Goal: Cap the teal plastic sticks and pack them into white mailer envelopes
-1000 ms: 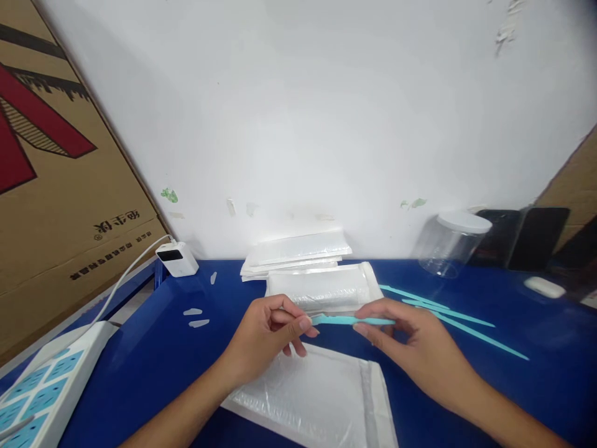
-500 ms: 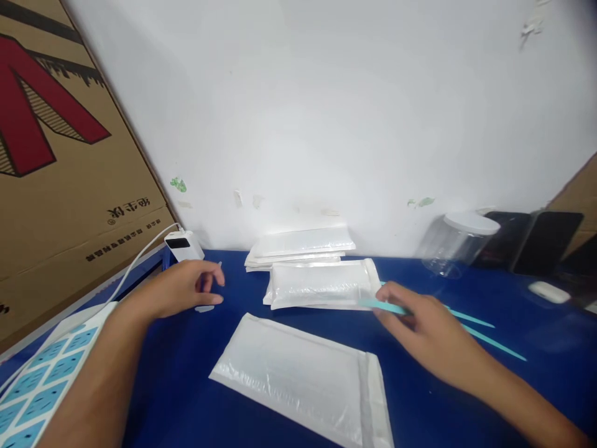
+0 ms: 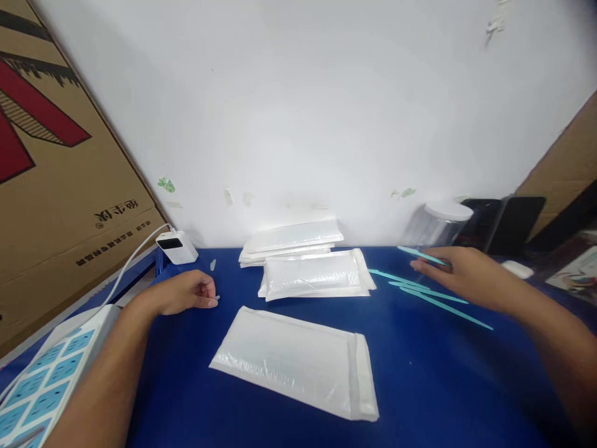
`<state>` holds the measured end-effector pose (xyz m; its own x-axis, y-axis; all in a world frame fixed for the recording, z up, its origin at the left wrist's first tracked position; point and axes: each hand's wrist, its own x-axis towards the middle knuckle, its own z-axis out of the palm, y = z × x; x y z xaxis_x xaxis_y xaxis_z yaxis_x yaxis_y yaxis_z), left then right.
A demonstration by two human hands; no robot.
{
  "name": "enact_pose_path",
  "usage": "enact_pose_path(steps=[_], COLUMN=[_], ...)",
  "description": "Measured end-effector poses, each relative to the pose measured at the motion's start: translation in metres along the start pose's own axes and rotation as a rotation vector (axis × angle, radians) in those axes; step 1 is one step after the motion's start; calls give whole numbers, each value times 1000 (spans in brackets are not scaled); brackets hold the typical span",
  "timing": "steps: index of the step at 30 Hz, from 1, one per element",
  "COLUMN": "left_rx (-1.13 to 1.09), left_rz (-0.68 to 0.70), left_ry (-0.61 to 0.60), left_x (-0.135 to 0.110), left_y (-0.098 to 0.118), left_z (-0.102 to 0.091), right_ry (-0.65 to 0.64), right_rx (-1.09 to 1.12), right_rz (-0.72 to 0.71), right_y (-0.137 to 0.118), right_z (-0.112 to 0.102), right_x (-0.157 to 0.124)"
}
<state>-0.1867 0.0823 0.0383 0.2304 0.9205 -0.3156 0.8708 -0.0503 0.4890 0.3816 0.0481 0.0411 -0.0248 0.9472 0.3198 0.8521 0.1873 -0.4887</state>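
Observation:
My left hand (image 3: 189, 292) is low over the left of the blue table, thumb and fingers closed at a small pale piece (image 3: 217, 298). A second small pale piece (image 3: 213, 264) lies just beyond it. At the right, my right hand (image 3: 459, 274) pinches a thin teal stick (image 3: 422, 255), which points left above the table. Several more teal sticks (image 3: 443, 306) lie loosely crossed below that hand. A white padded mailer (image 3: 293, 361) lies flat in front, between my arms. More white padded mailers (image 3: 312, 274) are stacked by the wall.
A white power bank (image 3: 177, 247) with a cable stands at the back left. A blue-and-white power strip (image 3: 51, 373) lies near my left forearm. A large cardboard box (image 3: 79, 205) leans at the left. Behind my right hand are a clear jar (image 3: 441, 224) and dark upright panels (image 3: 515, 224).
My right hand has moved from the mailers' end out to the right, carrying the teal stick. My left hand has lowered and its fingers have closed at a small pale piece. The view has shifted slightly.

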Motion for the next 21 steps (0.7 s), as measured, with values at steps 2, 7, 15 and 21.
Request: enact_pose_path(steps=[2,7,15,21], left_rx=[-25,-278,-958,-1023], left_rz=[61,278,313,270], left_ry=[11,190,208,221], left_x=[0,6,20,18], left_y=[8,40,91,102], left_z=[2,21,89,107], right_ry=[-226,-367,-441,-442], right_rx=[-60,-184,-165,-42], right_rz=[4,113,135,71], right_y=[13,50,54,38], right_z=[-4,-2,7,-5], right_x=[0,1,5,-1])
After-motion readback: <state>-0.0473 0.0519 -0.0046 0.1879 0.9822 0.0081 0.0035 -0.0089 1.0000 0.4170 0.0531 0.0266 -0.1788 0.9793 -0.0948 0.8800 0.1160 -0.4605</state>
